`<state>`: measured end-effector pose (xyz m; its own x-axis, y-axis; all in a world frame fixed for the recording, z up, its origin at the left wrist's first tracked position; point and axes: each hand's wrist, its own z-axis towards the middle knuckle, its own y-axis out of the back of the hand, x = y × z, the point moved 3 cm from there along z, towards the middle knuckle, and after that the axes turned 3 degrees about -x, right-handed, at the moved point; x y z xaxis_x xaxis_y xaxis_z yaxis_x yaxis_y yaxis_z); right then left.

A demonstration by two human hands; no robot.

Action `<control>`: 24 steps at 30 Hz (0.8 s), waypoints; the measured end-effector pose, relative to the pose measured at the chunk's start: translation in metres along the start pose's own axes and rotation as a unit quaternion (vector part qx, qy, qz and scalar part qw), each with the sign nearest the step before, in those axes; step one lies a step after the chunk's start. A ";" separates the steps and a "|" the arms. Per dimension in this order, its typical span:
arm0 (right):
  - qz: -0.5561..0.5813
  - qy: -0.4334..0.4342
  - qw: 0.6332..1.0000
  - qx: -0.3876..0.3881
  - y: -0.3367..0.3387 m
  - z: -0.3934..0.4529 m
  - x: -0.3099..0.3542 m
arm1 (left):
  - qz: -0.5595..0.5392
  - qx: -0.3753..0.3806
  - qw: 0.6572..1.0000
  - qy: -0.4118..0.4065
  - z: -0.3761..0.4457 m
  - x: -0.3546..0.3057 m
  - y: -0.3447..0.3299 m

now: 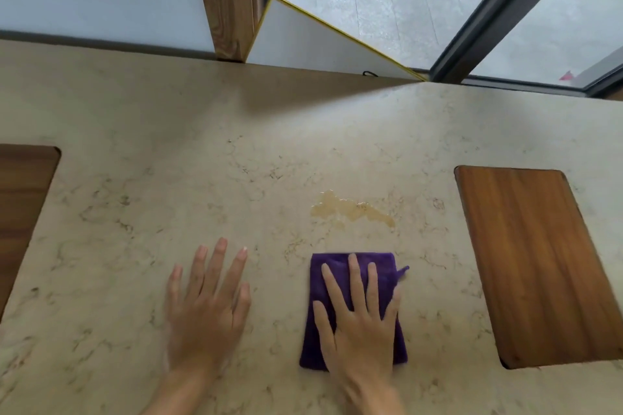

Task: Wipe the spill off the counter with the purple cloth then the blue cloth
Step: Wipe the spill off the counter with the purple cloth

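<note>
Right hand (359,317) lay flat on the folded purple microfibre cloth (354,310), fingers spread and straight, palm pressing down rather than pinching; nothing clenched, no grasp around the fabric. That flat press looked chosen to keep the cloth's whole face against the beige marbled stone counter (202,178) for a push stroke. The cloth sat near the front edge, a small loop tag sticking out at its upper right corner.

The amber liquid spill (350,210), a thin irregular puddle, lay just beyond the cloth's far edge, apart from it, not yet touched. It looked intact, so wiping was judged as not started or barely begun. The likely next move was a forward slide over the puddle.

Left hand (209,300) was open, fingers loosely extended, holding nothing, resting on or just over bare counter beside the cloth; contact could not be told. Probably a brace for balance.

No blue cloth was visible, so the second pass was some way off.

A brown rectangular wooden board (539,266) sat well to the right of the spill, and another dark wooden board (23,205) was at the left edge, both clear of the wiping path. A white panel with a yellow edge (313,40) leaned behind the counter's far side.
</note>
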<state>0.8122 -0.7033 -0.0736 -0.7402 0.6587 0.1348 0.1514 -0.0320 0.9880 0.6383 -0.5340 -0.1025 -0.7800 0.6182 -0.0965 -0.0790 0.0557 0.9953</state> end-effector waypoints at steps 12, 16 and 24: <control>0.023 0.022 0.999 -0.015 0.014 0.242 0.019 | 0.021 -0.090 0.996 -0.007 0.003 -0.002 -0.007; 0.034 0.023 0.999 -0.016 0.018 0.289 0.029 | 0.040 -0.103 0.994 -0.011 0.005 -0.004 -0.005; 0.032 0.055 0.998 -0.004 0.024 0.259 0.030 | 0.009 -0.077 0.997 0.013 0.006 -0.002 0.004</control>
<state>0.9633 -0.4898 -0.0656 -0.7964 0.5690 0.2050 0.1963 -0.0775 0.9775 0.6434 -0.5299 -0.0981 -0.7973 0.5981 -0.0810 -0.1586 -0.0780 0.9843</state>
